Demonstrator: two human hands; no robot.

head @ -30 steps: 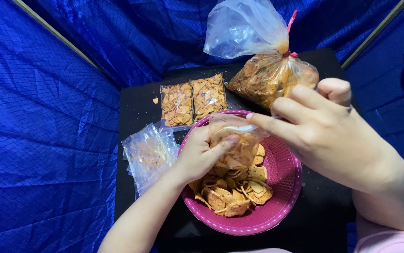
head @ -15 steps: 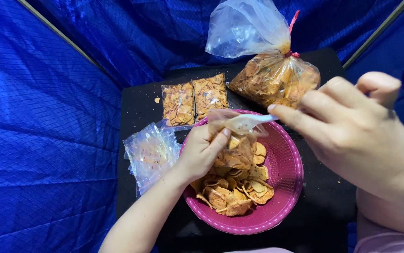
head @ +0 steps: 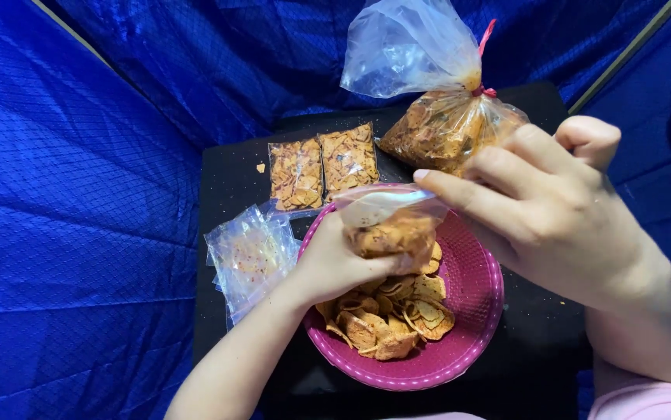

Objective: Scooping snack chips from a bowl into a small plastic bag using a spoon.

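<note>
The left hand point(head: 335, 264) was clenched around a small clear plastic pouch partly filled with orange chips point(head: 390, 229), holding it just above the round magenta plastic basket point(head: 475, 311), whose heap of loose orange chips point(head: 394, 315) lay toward its six o'clock side. The right hand point(head: 553, 210) reached in from three o'clock, its fingers point(head: 467, 190) touching the pouch's open mouth; whether they pinched the film or only rested on it could not be told.

At twelve o'clock on the black bench point(head: 230, 167) lay two flat sealed chip packets point(head: 321, 165) side by side, and past them, toward one o'clock, a large clear bag of chips tied with a red band point(head: 444, 117). A crumpled stack of empty clear pouches point(head: 250, 253) sat at nine o'clock, just beside the basket.

The pouch mouth looked slack and tilted; if the left-hand grip squeezed harder, chips could probably crack or spill past the rim onto the bench. A poor hold by the right hand could let the film slip free.

Compared with half a second before, the right hand had come lower and nearer to the pouch, and the pouch stood more upright.
</note>
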